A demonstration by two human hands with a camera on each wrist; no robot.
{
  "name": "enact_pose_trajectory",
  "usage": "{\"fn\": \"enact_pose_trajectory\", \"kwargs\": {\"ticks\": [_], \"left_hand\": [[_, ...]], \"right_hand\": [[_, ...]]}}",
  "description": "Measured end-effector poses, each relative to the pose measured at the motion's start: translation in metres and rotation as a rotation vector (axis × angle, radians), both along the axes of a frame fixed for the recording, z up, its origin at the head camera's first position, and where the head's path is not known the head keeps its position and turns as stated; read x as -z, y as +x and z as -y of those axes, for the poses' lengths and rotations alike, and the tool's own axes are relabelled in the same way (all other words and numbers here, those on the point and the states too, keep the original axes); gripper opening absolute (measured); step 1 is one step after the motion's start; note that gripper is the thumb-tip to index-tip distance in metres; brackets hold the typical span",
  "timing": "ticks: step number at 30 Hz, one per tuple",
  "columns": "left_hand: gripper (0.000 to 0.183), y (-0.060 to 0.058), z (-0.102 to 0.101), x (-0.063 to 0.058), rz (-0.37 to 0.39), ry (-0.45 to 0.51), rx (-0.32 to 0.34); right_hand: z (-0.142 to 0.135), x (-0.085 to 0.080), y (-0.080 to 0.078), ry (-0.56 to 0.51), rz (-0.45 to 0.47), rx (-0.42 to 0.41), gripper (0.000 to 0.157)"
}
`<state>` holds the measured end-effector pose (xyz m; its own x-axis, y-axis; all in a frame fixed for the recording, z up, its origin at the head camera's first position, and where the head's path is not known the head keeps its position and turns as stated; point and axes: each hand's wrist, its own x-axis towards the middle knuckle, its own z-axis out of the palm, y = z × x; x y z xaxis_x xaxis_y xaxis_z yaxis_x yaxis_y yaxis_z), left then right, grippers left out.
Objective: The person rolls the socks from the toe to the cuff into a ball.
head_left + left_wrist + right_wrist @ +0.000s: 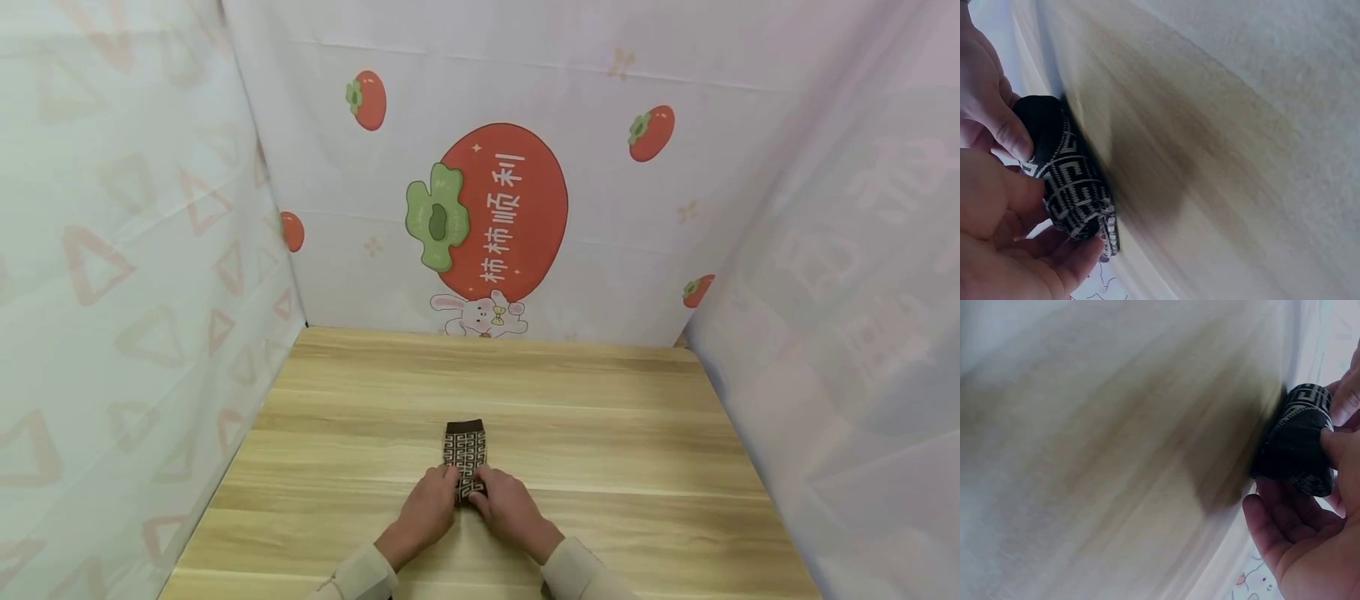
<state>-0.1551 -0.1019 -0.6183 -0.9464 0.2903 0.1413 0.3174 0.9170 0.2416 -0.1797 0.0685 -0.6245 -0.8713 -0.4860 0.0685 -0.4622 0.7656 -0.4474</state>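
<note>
A black sock (pixel 466 450) with a pale key-like pattern lies lengthwise on the table, its plain dark cuff at the far end. At its near end, my left hand (pixel 429 510) holds the left side and my right hand (pixel 513 512) the right side, both with thumb and fingers. In the left wrist view the near part of the sock (pixel 1075 178) looks bunched or rolled into a thick bundle, with a plain black patch beside the right thumb. The right wrist view shows the dark end of that bundle (pixel 1294 447) between thumb and fingers. The underside is hidden.
The wood-grain table (pixel 600 433) reaches back to a white cloth wall (pixel 337 275) printed with persimmons and a rabbit. Further cloth walls stand along the left (pixel 150 250) and right (pixel 825 275) edges of the table.
</note>
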Motion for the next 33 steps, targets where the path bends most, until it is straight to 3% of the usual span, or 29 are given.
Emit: {"fn": "enact_pose_trajectory", "kwargs": {"ticks": [4,14,25,30,33], "left_hand": [[0.022,0.002,-0.001,0.0,-0.066,-0.031,-0.008],[0.037,0.002,0.0,-0.002,-0.002,-0.042,0.019],[0.042,0.002,-0.003,0.002,-0.01,-0.015,-0.016],[0.03,-0.002,-0.002,0.007,-0.063,-0.027,-0.01],[0.023,-0.004,-0.001,0.01,-0.075,-0.021,-0.018]], "right_hand": [[0.0,-0.004,-0.002,0.002,0.007,-0.006,0.023],[-0.001,-0.005,-0.007,0.009,0.087,0.02,0.023],[0.004,-0.002,-0.005,-0.033,0.157,0.082,0.023],[0.007,-0.002,-0.005,-0.051,0.169,0.106,0.021],[0.009,0.0,-0.006,-0.049,0.121,0.131,0.022]]}}
